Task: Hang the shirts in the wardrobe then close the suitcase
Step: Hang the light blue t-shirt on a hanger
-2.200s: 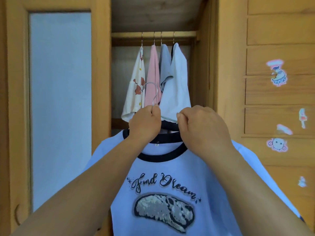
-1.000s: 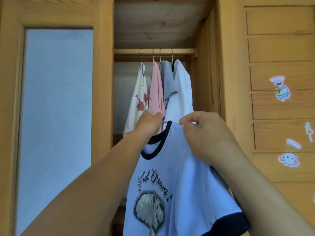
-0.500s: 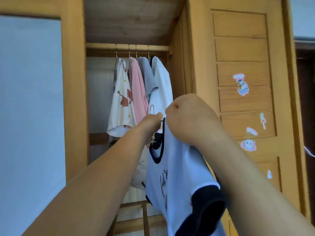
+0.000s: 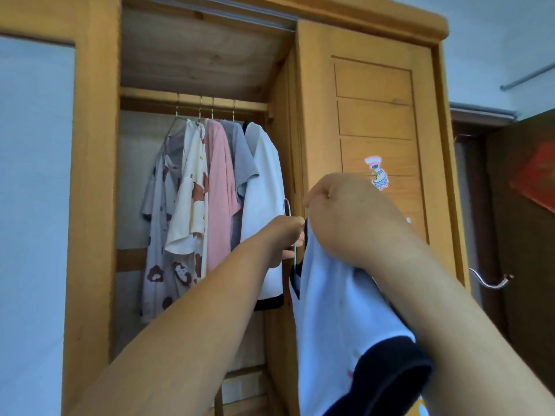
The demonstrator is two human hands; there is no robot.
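I hold a white T-shirt with black trim [image 4: 339, 307] on a thin wire hanger [image 4: 295, 250], turned edge-on in front of the open wardrobe. My left hand [image 4: 283, 238] grips the hanger just below its metal hook [image 4: 287, 205]. My right hand [image 4: 345, 217] pinches the shirt's collar and shoulder from the right. Several shirts hang on the wooden rail [image 4: 192, 99] above: a patterned cream one [image 4: 189, 190], a pink one [image 4: 220, 187], a grey one [image 4: 244, 163] and a white one [image 4: 264, 187]. The suitcase is out of view.
The wardrobe's right door panel [image 4: 375, 115] with stickers stands directly behind my right hand. A mirrored left door [image 4: 33, 205] fills the left side. A dark room door with a metal handle [image 4: 492, 280] is at the far right. Rail space remains right of the white shirt.
The shirt has turned from facing me to edge-on and moved up and right toward the rail. My view has tilted upward and swung right.
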